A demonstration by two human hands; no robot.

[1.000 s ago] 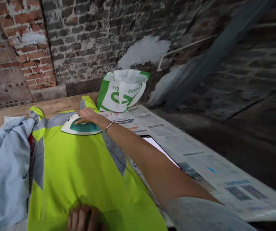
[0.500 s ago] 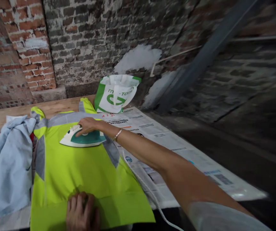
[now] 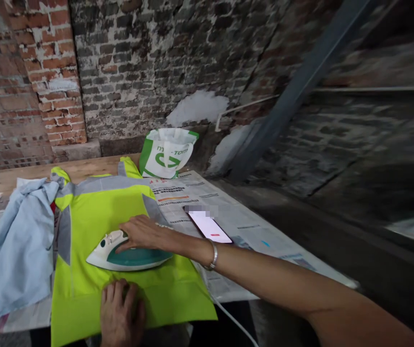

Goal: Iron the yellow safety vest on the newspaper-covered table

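A yellow-green garment with grey panels (image 3: 95,207) lies spread out on the newspaper-covered table. On its middle rests a white and teal clothes iron (image 3: 131,258), its tip pointing left. My right hand (image 3: 142,233) is closed round the iron's handle. Below the iron, my left hand (image 3: 120,308) presses on the garment near its bottom hem, fingers slightly bent and a little apart. The iron's white cord (image 3: 232,315) runs down past the table's front edge.
A crumpled light blue cloth (image 3: 22,241) lies left of the garment. A white and green bag (image 3: 167,154) stands at the back. On the newspaper (image 3: 243,217) at right lies a phone (image 3: 210,229) with a lit screen. A brick wall (image 3: 127,62) rises behind.
My right hand has drawn the iron down the garment, closer to my left hand. The phone, hidden before behind my arm, now shows. My left hand stays near the hem.
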